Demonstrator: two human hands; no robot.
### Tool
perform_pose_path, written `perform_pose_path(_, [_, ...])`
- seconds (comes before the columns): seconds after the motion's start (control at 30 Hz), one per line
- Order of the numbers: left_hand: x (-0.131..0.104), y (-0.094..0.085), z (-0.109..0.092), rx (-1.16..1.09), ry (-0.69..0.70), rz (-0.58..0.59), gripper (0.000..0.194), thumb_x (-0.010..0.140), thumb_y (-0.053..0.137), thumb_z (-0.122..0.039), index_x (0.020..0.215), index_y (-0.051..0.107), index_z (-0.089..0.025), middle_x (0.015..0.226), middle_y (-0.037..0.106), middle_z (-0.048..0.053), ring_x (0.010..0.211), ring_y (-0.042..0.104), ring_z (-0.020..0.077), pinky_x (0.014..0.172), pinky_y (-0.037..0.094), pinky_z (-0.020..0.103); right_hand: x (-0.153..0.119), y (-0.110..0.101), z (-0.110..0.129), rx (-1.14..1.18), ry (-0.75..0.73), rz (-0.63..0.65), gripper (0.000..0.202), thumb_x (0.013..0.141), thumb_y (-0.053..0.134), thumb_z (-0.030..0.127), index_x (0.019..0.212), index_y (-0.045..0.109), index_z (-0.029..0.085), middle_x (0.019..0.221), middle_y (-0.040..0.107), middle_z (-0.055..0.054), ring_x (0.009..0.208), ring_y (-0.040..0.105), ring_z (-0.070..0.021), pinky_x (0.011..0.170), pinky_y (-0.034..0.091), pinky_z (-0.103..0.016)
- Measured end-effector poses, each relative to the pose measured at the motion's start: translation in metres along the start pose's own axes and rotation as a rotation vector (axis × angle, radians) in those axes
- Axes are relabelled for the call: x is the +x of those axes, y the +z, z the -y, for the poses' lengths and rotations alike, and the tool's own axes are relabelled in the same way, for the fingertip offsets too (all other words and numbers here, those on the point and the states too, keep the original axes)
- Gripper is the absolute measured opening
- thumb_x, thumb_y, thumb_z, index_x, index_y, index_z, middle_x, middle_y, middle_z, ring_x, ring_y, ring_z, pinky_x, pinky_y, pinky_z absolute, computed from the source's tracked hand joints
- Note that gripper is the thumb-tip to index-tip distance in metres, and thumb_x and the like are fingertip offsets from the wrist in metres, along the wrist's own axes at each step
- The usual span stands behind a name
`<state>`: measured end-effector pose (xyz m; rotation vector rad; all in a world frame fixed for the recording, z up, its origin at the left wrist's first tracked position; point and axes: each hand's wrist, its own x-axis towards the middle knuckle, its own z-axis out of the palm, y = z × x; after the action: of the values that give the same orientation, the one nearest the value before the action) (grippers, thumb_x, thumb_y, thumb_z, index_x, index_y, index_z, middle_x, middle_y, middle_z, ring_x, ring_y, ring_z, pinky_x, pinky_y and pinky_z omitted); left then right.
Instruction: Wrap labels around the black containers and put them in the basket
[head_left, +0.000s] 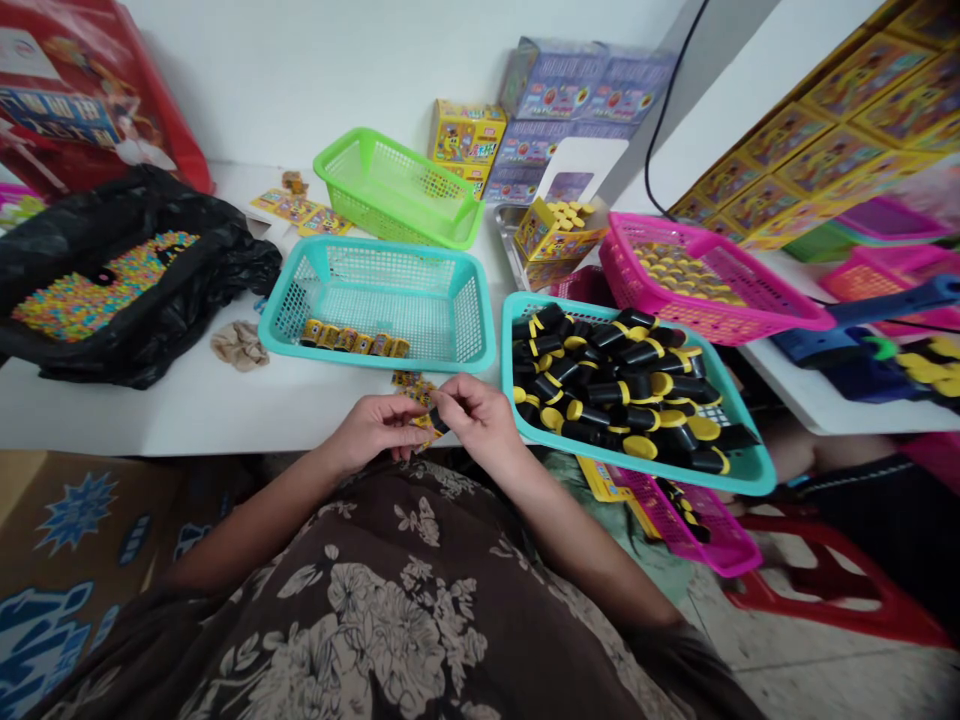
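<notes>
Between my two hands, at the table's front edge, is a small black container (436,421) with a yellow printed label partly around it. My left hand (382,432) pinches its yellow side, and my right hand (474,412) closes on its dark end. Just behind my hands lie printed labels (409,382) on the table. A turquoise basket (379,250) beyond them holds a row of labelled containers (352,340). To the right, another turquoise basket (637,465) is heaped with black containers with yellow lids (611,390).
A black bag (240,255) with colourful pellets and a crumpled cloth (240,345) are left. Behind stand a green basket (397,190) and stacked boxes (551,80). A pink basket (780,315) stands right. Another person's leg (799,455) shows at the right.
</notes>
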<state>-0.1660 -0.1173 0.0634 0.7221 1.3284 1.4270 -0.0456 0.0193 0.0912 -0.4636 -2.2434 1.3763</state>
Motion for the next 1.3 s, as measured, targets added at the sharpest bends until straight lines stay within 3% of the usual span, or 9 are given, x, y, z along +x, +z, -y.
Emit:
perform_pose_path(0.1, [0.001,0.002,0.0,-0.074,0.016,-0.015,0.032,0.065,0.085,-0.03,0.091,0.075,-0.014,0.067,0.065,0.0,0.057,0.056,0.0112,0.054,0.042,0.024,-0.001,0.003,0.0,-0.146,-0.114,-0.06,0.021,0.086,0.053,0.032,0.068,0.051,0.021,0.061,0.051,0.003,0.058,0.047,-0.0111,0.057,0.037,-0.026])
perform_pose_path(0.23, [0.002,0.007,0.0,-0.18,0.026,-0.035,0.027,0.062,0.085,-0.021,0.086,0.075,-0.013,0.083,0.07,0.004,0.077,0.062,0.015,0.075,0.046,0.028,-0.002,0.005,-0.004,-0.244,-0.2,0.005,0.02,0.09,0.052,0.031,0.072,0.054,0.021,0.064,0.054,0.001,0.06,0.052,-0.0125,0.059,0.041,-0.027])
perform_pose_path(0.33, [0.003,0.01,0.002,-0.308,-0.039,-0.022,0.024,0.062,0.084,-0.021,0.083,0.074,-0.012,0.081,0.069,0.004,0.076,0.062,0.0164,0.076,0.048,0.031,-0.002,0.008,-0.009,-0.281,-0.222,0.04,0.026,0.097,0.047,0.034,0.079,0.06,0.02,0.069,0.059,-0.003,0.067,0.057,-0.0154,0.065,0.045,-0.029])
perform_pose_path(0.5, [0.006,0.009,0.005,-0.5,-0.098,-0.06,0.02,0.066,0.083,-0.022,0.08,0.07,-0.014,0.079,0.066,0.002,0.073,0.063,0.0153,0.073,0.051,0.032,-0.005,0.007,-0.016,-0.191,-0.28,0.078,0.037,0.102,0.035,0.038,0.119,0.062,0.02,0.105,0.069,-0.011,0.099,0.063,-0.0219,0.089,0.05,-0.039])
perform_pose_path(0.6, [0.006,0.006,0.004,-0.536,-0.098,-0.077,0.022,0.066,0.083,-0.021,0.081,0.069,-0.015,0.081,0.066,0.002,0.074,0.064,0.0157,0.074,0.053,0.033,-0.008,0.004,-0.021,-0.078,-0.236,0.099,0.036,0.101,0.041,0.038,0.129,0.058,0.024,0.114,0.067,-0.009,0.107,0.062,-0.0219,0.094,0.049,-0.04])
perform_pose_path(0.8, [0.005,0.002,0.004,-0.524,-0.118,-0.059,0.023,0.064,0.083,-0.02,0.081,0.069,-0.014,0.083,0.068,0.003,0.073,0.064,0.0148,0.072,0.052,0.031,-0.016,0.004,-0.026,0.053,-0.102,-0.057,0.018,0.088,0.064,0.036,0.1,0.069,0.023,0.085,0.062,-0.003,0.074,0.059,-0.0164,0.058,0.047,-0.028])
perform_pose_path(1.0, [0.007,0.005,0.007,-0.51,-0.126,0.018,0.019,0.07,0.081,-0.024,0.082,0.069,-0.014,0.078,0.067,0.003,0.069,0.062,0.0136,0.069,0.05,0.028,-0.016,0.005,-0.019,0.085,-0.11,0.003,0.013,0.083,0.069,0.033,0.09,0.068,0.022,0.082,0.06,-0.003,0.074,0.059,-0.016,0.058,0.045,-0.027])
perform_pose_path(1.17, [0.005,0.007,0.007,-0.489,-0.105,-0.052,0.027,0.065,0.084,-0.024,0.082,0.065,-0.014,0.079,0.068,0.002,0.066,0.064,0.0148,0.066,0.05,0.03,-0.015,0.006,-0.023,0.142,0.01,0.035,0.024,0.082,0.07,0.039,0.098,0.07,0.021,0.083,0.062,-0.003,0.074,0.059,-0.0153,0.06,0.045,-0.027])
perform_pose_path(1.3, [0.003,0.007,0.007,-0.459,-0.084,-0.045,0.027,0.067,0.083,-0.027,0.078,0.063,-0.014,0.071,0.066,0.001,0.058,0.063,0.0144,0.058,0.047,0.027,-0.014,0.008,-0.025,0.354,0.136,0.115,0.026,0.076,0.076,0.041,0.088,0.068,0.02,0.073,0.063,0.001,0.065,0.059,-0.0133,0.063,0.049,-0.029])
